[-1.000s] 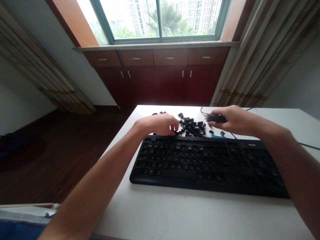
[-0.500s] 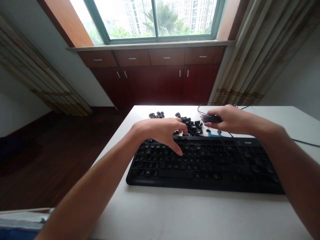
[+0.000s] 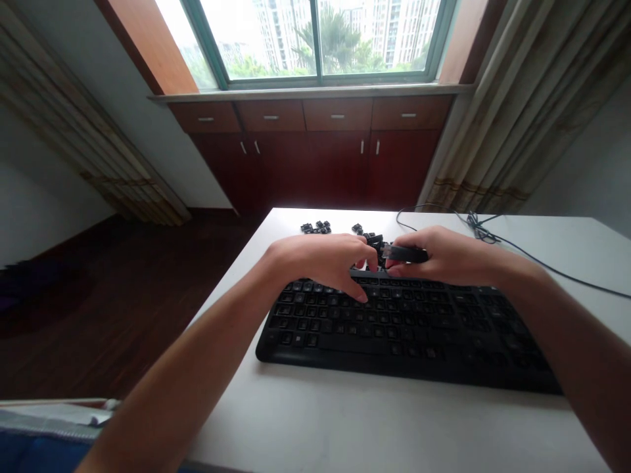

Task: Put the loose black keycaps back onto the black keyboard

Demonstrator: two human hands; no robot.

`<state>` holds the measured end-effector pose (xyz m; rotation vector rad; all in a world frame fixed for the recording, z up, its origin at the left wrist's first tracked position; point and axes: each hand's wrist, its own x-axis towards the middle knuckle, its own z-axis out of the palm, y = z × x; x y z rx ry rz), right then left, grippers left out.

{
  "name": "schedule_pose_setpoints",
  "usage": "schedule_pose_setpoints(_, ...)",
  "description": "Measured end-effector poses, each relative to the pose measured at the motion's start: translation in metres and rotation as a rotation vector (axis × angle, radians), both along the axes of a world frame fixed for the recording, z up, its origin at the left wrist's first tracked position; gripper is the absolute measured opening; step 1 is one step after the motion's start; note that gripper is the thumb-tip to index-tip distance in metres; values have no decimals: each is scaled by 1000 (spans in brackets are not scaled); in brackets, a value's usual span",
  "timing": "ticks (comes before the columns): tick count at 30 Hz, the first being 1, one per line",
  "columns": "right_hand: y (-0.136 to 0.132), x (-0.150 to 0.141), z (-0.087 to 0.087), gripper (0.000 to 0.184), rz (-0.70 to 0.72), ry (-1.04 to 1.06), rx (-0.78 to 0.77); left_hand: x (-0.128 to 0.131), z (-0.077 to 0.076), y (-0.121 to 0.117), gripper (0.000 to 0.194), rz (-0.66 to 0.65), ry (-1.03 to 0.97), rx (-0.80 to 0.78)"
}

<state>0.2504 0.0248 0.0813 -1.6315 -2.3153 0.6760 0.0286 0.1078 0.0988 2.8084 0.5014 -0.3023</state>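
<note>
A black computer keyboard [image 3: 394, 328] lies on the white table [image 3: 394, 420], and several of its keys look bare of keycaps. My left hand [image 3: 320, 259] rests over the keyboard's top left area, with fingertips on the keys and nothing visible in it. My right hand [image 3: 444, 257] pinches a small black stick-shaped object [image 3: 405, 253] with a shiny tip, just above the keyboard's top edge. Behind the keyboard lie loose black keycaps [image 3: 315, 227] in a small group, and a larger heap [image 3: 373, 240] is mostly hidden behind my hands.
A dark tangled cable [image 3: 522, 249] runs across the table's back right and off its right side. The table's left edge [image 3: 231, 309] drops to a dark wood floor. Reddish-brown cabinets [image 3: 315, 157] stand under a window at the back.
My right hand has moved left with the black object, closer to my left hand, and now covers most of the keycap heap. My left hand has shifted little.
</note>
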Motion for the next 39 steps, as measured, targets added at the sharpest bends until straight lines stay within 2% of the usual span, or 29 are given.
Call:
schedule_pose_setpoints(2, -1, -11, -6, 24, 53, 48, 10, -6, 3, 2, 37, 23, -52, 22)
schedule_pose_setpoints(4, -2, -22, -15, 21, 68, 78, 19, -15, -2, 2, 27, 39, -151, 56)
schedule_pose_setpoints(7, -7, -36, -28, 20, 37, 105, -6, -31, -21, -4, 19, 20, -389, 156)
schedule_pose_setpoints(9, -13, -42, -37, 20, 19, 127, 5, -42, -38, -10, 19, 51, -577, 300)
schedule_pose_setpoints(11, -20, -46, -43, 19, 4, 147, 67, -52, -52, -17, 16, 68, -704, 389)
schedule_pose_setpoints(14, -31, -45, -53, 17, 6, 134, 181, -61, -67, -26, 13, 67, -809, 436)
schedule_pose_setpoints(16, -37, -42, -58, 19, 21, 123, 223, -63, -73, -31, 13, 51, -822, 434)
schedule_pose_setpoints(21, -47, -36, -66, 41, 37, 134, 261, -60, -80, -44, 15, 7, -799, 403)
schedule_pose_setpoints(23, -49, -36, -67, 45, 59, 123, 265, -59, -82, -47, 16, -10, -788, 398)
schedule_pose_setpoints(29, -51, -39, -69, 31, 8, 189, 295, -56, -86, -52, 17, 7, -790, 320)
schedule_pose_setpoints(32, -52, -43, -68, 23, -80, 281, 292, -53, -88, -56, 19, 44, -857, 231)
schedule_pose_setpoints(35, -54, -50, -64, 15, -178, 410, 251, -51, -91, -58, 22, 68, -918, 160)
schedule_pose_setpoints(39, -56, -57, -59, 14, -191, 487, 170, -50, -93, -58, 17, 93, -933, 107)
